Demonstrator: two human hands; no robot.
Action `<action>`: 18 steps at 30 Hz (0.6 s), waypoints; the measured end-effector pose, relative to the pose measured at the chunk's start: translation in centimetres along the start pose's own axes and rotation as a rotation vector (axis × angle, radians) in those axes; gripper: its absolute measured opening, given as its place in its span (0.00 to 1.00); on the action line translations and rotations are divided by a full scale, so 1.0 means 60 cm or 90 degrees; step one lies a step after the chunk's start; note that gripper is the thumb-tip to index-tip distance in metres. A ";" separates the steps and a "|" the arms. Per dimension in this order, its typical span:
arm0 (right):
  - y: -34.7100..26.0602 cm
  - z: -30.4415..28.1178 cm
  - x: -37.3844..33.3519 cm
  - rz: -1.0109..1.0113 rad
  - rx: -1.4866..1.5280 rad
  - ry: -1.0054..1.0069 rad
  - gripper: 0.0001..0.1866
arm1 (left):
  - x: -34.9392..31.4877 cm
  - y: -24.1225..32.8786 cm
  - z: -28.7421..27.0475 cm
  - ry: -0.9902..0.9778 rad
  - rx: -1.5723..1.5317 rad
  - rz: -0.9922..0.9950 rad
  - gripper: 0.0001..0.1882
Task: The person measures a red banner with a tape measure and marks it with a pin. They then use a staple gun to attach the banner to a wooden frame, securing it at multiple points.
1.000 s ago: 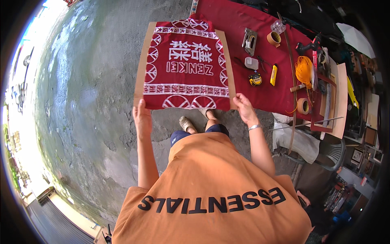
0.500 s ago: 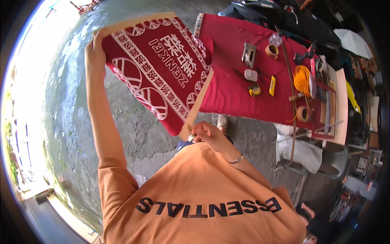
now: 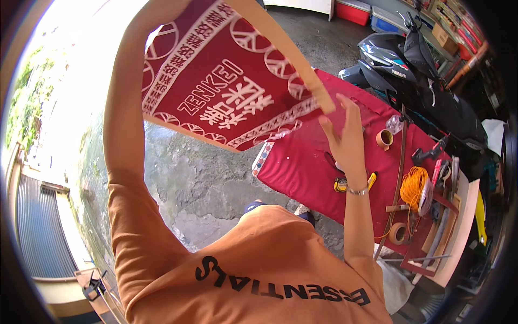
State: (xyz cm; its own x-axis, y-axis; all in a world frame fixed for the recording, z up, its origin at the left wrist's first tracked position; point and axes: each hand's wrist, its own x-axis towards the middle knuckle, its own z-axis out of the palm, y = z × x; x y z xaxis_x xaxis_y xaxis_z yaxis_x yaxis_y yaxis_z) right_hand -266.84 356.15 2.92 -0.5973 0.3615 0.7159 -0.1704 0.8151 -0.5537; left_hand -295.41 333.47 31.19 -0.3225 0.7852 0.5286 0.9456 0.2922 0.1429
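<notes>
A framed cloth panel (image 3: pixel 183 89), dark red with white printed bands, circles and lettering, is raised in front of me at a tilt. Pale wooden strips edge it. My left hand (image 3: pixel 162 12), at the top of the view, grips its upper left part; some of the fingers are hidden. Close to the panel's right corner, my right hand (image 3: pixel 345 141) is raised with thumb and fingers apart, nothing between them. Beyond and below that hand stretches a table draped in red cloth (image 3: pixel 302 167).
On the table lie a tape roll (image 3: pixel 384 139), a yellow tape measure (image 3: pixel 340 184), an orange cord bundle (image 3: pixel 414 186), a drill (image 3: pixel 430 152) and another tape roll (image 3: pixel 398 233). A dark motor scooter (image 3: pixel 399 65) stands behind, with a red cooler box (image 3: pixel 353 12) farther back.
The panel has swung up and turned, its lettering now running another way. My left hand has risen to the top edge; my right hand has gone up and right from its lower corner.
</notes>
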 end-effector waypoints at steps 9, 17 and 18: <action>0.138 0.101 -0.054 0.317 0.453 -0.107 0.25 | 0.094 0.142 0.177 -0.283 0.061 0.151 0.23; 0.215 0.135 -0.172 0.352 0.533 0.024 0.23 | 0.093 0.199 0.327 -0.360 -0.063 0.216 0.33; 0.226 0.138 -0.181 0.382 0.522 0.011 0.22 | 0.092 0.200 0.340 -0.380 -0.059 0.223 0.33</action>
State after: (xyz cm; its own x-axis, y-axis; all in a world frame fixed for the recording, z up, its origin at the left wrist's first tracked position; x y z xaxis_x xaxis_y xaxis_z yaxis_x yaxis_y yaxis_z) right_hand -269.17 359.52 -15.88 -0.7509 0.6206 0.2258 -0.3348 -0.0630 -0.9402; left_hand -286.71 352.45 18.73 0.0592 0.9982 0.0096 0.9894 -0.0599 0.1322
